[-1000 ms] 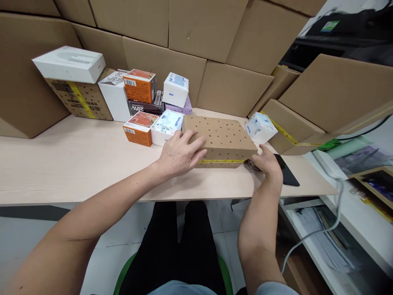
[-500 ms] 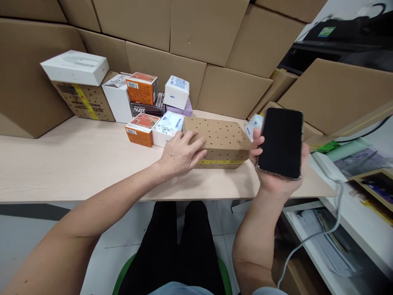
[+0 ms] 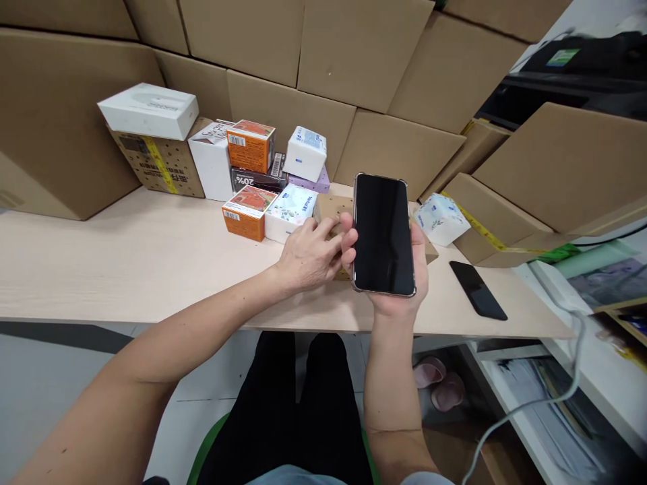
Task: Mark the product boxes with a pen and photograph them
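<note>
Phone point(image 3: 383, 232): I see it upright, long axis vertical, grasped in my right hand point(image 3: 399, 296); left hand point(image 3: 308, 256) rests flat, released, on perforated box point(image 3: 331, 209) just left.

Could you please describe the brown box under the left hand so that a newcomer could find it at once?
On the desk, before the cardboard wall, the left hand rests on a flat brown box behind the phone. Unlike its coloured neighbours, it is dotted with small holes.
</note>
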Motion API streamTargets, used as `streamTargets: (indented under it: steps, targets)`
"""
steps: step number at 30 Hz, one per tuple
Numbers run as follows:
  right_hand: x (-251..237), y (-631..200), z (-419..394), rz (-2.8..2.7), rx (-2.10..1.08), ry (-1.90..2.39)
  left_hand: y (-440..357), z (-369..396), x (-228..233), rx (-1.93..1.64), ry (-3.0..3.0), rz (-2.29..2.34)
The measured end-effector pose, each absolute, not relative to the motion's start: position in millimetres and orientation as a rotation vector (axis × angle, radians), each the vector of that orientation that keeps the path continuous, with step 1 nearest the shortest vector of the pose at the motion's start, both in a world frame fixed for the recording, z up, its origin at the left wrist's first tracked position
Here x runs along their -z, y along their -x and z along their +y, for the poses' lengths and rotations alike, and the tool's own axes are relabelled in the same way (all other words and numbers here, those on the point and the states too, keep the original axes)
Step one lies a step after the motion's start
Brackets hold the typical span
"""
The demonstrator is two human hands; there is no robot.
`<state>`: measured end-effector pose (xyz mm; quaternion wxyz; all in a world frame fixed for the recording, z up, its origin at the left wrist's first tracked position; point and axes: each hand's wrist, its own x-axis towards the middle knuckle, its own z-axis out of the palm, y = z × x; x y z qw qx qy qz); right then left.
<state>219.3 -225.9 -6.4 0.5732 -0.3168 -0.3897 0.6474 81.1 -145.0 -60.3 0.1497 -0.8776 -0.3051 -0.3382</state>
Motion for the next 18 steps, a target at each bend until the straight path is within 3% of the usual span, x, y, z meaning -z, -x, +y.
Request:
streamTargets:
  steps: [18]
  targets:
    - [13.9, -226.2, -221.8, -0.849, -1.435, 0.704, -81.9, -145.0, 60.7, 1.022, 2.581, -0.891]
